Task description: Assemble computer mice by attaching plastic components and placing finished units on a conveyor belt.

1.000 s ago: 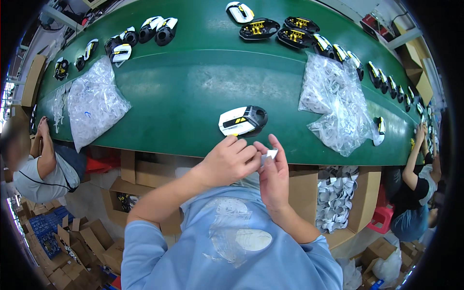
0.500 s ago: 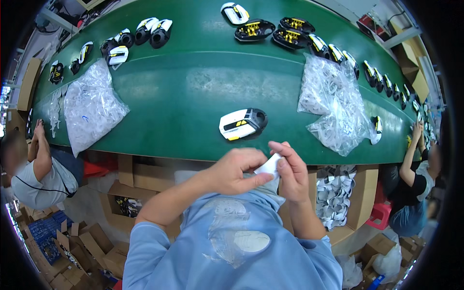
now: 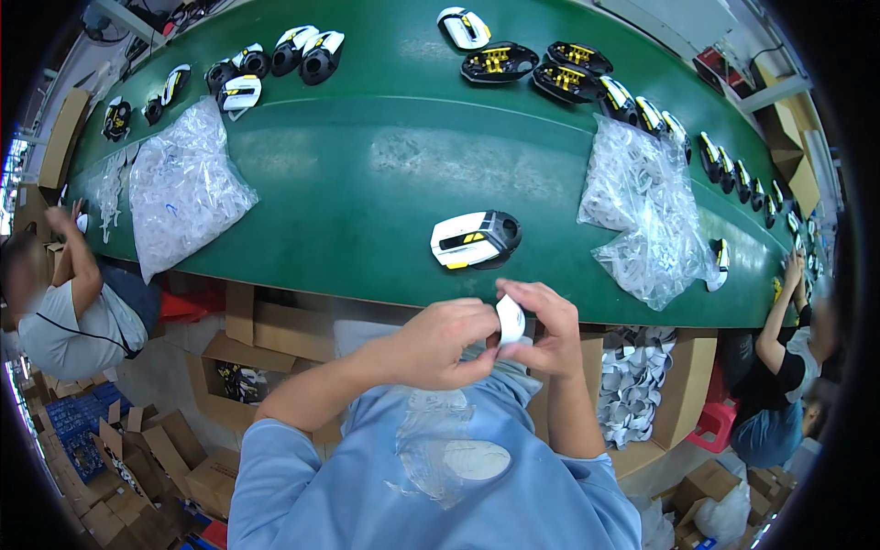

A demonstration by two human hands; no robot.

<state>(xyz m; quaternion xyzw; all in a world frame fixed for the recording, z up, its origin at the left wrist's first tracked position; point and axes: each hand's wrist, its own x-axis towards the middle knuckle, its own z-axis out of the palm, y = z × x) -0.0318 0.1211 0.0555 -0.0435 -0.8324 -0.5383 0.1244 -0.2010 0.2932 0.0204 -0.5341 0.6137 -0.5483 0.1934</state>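
Observation:
Close to the table's front edge, my two hands meet around a small curved white plastic piece [image 3: 511,323]. My right hand [image 3: 550,332] grips it between thumb and fingers. My left hand [image 3: 449,341] is closed at its left edge, fingertips against it and partly hidden. Just beyond my hands, a white, black and yellow shell shaped like a computer mouse [image 3: 476,240] lies on the green table [image 3: 367,220].
Clear bags of translucent parts lie left [image 3: 183,188] and right [image 3: 642,197]. More shells [image 3: 500,62] line the far side. Below the table, an open carton [image 3: 683,394] holds curved white pieces [image 3: 632,385]. Co-workers sit at left [image 3: 78,321] and right [image 3: 779,357].
The white piece has turned more upright between my fingers, its curved side now showing. My hands have shifted slightly. The view has moved a little, and the left co-worker's hands have parted.

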